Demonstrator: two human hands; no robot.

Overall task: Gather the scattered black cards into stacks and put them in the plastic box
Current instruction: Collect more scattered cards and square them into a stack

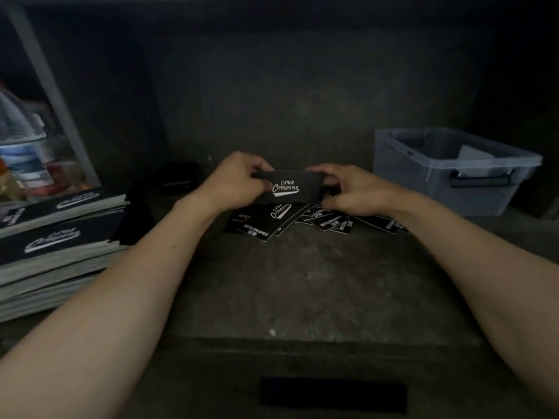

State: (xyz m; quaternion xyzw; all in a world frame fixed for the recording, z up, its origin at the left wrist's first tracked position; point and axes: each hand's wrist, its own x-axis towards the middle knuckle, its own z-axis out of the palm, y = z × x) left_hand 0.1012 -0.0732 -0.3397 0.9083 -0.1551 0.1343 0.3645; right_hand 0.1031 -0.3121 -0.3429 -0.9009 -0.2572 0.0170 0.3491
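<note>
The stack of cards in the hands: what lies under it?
Scattered black cards lie on the dark surface below the stack. The right hand covers some, so their full number cannot be seen.

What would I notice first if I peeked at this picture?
The left hand and right hand in the middle, gripping a stack of black cards with white Club Camping writing. Just beneath lie scattered black cards on the dark surface. A clear plastic box sits at the right, tall piles with that logo at the left.
</note>
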